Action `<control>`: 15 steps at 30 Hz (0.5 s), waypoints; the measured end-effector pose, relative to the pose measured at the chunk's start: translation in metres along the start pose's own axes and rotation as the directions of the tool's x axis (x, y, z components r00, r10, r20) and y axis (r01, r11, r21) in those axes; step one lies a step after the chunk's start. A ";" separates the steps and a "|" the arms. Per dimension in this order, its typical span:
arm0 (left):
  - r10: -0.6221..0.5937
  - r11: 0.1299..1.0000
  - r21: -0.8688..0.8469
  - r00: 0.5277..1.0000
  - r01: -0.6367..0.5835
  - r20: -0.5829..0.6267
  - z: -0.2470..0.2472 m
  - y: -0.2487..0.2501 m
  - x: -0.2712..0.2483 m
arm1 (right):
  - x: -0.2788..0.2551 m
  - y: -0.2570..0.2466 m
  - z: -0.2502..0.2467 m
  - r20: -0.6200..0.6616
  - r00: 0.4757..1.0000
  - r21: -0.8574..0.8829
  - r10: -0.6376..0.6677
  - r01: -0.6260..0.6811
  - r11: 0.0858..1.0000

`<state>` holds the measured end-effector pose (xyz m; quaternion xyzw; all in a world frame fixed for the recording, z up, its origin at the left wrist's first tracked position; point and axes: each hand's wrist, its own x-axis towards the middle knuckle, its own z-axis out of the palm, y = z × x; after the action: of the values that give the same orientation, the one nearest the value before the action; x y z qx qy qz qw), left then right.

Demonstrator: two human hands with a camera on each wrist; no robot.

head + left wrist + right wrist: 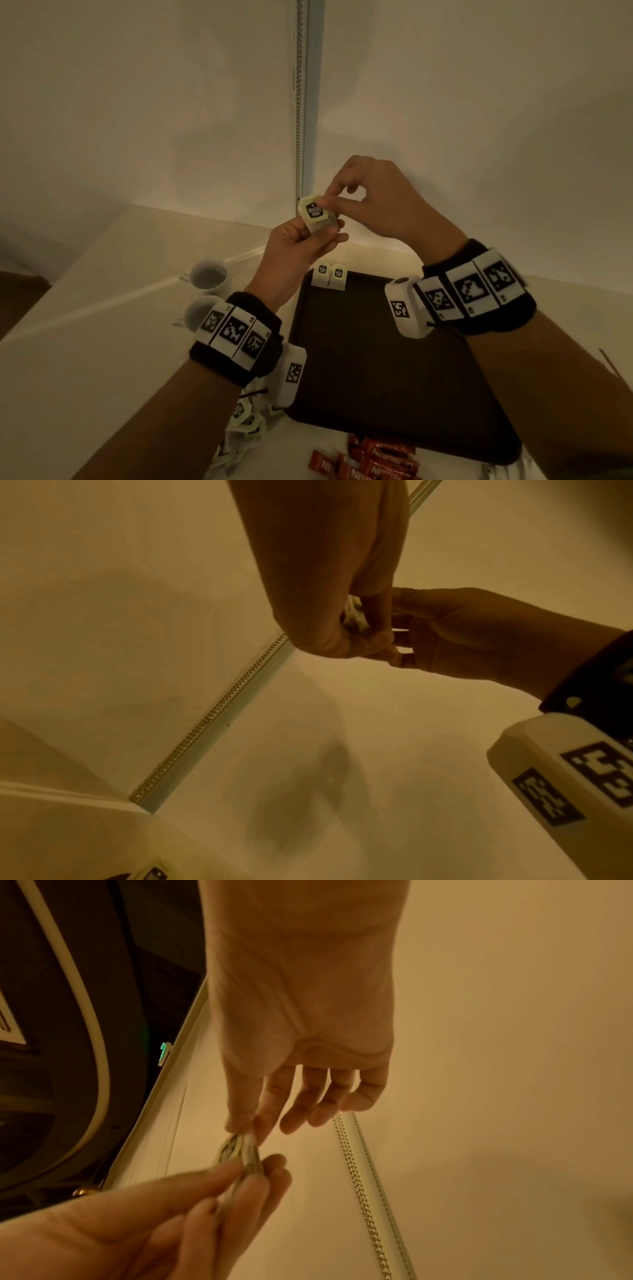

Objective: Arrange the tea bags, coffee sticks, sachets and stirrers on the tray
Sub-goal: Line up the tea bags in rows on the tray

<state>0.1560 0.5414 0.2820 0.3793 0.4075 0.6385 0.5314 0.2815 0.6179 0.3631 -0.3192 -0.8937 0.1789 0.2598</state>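
A tea bag (315,214) with a pale green tag and black logo is held up above the far edge of the dark tray (376,370). My left hand (318,233) grips it from below between thumb and fingers. The thumb and forefinger of my right hand (330,202) pinch its upper right edge. The right wrist view shows the tea bag (236,1150) edge-on between both hands; the left wrist view shows only a sliver of tea bag (356,618). Two tea bags (329,277) lie side by side in the tray's far left corner.
Loose tea bags (246,421) lie left of the tray's near corner, under my left wrist. Red coffee sticks (373,462) lie at the tray's near edge. Two white cups (209,277) stand left of the tray. A wall with a bead chain (298,102) rises behind.
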 end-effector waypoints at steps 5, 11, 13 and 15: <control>0.027 0.992 0.125 1.000 -0.026 -0.005 -0.001 0.002 0.000 | -0.004 0.004 0.007 0.016 1.000 0.053 -0.024 0.023 0.998; 0.105 0.964 0.245 0.994 -0.101 -0.003 -0.001 0.000 0.000 | -0.005 0.004 0.010 -0.001 0.999 0.167 0.048 -0.047 0.985; 0.103 0.968 0.231 0.995 -0.096 -0.019 -0.001 -0.003 0.001 | -0.004 0.003 0.008 0.012 0.999 0.184 0.050 -0.051 0.982; 0.112 0.974 0.200 0.993 -0.106 -0.023 0.000 -0.005 0.001 | -0.003 0.002 0.005 0.030 0.999 0.184 0.031 -0.036 0.982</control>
<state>0.1577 0.5428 0.2770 0.4411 0.4568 0.6293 0.4481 0.2814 0.6163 0.3572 -0.3063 -0.8712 0.2693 0.2731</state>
